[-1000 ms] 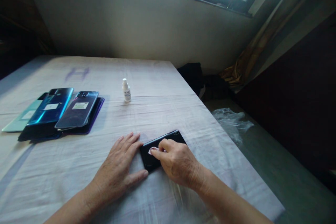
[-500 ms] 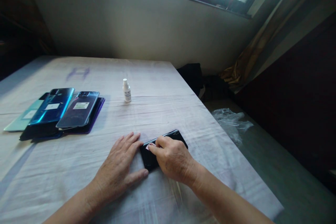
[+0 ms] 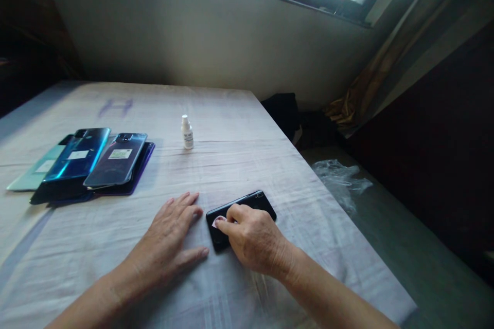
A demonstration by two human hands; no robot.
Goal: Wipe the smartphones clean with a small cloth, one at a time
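A black phone (image 3: pixel 219 240) lies back up on the cloth-covered table, its camera corner at the far right. My right hand (image 3: pixel 252 236) is over it, fingers pinched on a small white piece (image 3: pixel 218 221) pressed against the phone's back. Whether that piece is paper, cloth or a sticker I cannot tell. Just left of the phone, my left hand (image 3: pixel 170 236) rests with fingers spread and thumb apart; it holds nothing and does not touch the phone. Part of the phone is hidden under my right hand.
A small white bottle (image 3: pixel 187 133) stands upright beyond my hands. Several phones or back covers, including a blue one (image 3: pixel 90 139) and a grey one (image 3: pixel 111 170), overlap on the left. The table's right edge (image 3: pixel 328 185) slopes past a clear plastic bag (image 3: pixel 341 177) on the floor.
My left hand has drawn back to the left, off the phone's edge. My right hand with the white piece has shifted slightly toward the phone's near left part.
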